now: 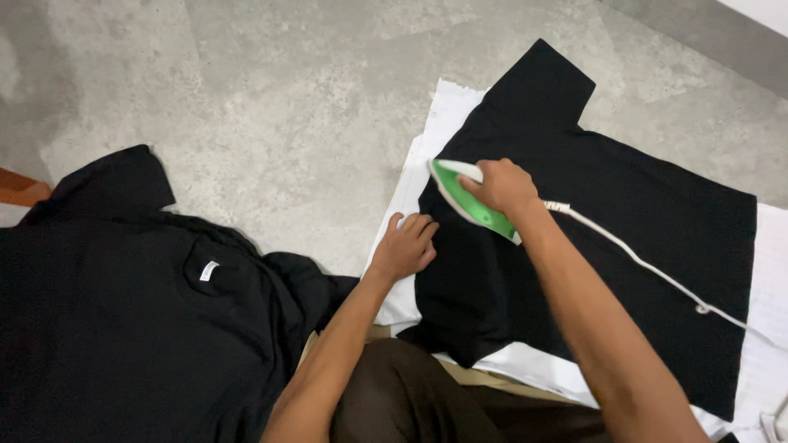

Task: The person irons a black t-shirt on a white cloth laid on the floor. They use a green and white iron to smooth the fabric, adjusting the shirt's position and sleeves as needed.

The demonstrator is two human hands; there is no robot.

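Head view: iron (472,201) on black shirt (607,238)

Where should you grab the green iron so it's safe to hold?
Probably by the handle on top of the green and white iron, coming down from above, as the right hand does. Its flat plate faces down on the black shirt, and the white cord trails off behind, away from the grip.

A grey stone floor (287,98) carries a white cloth (427,131) at right and a heap of black garments (107,320) at left.
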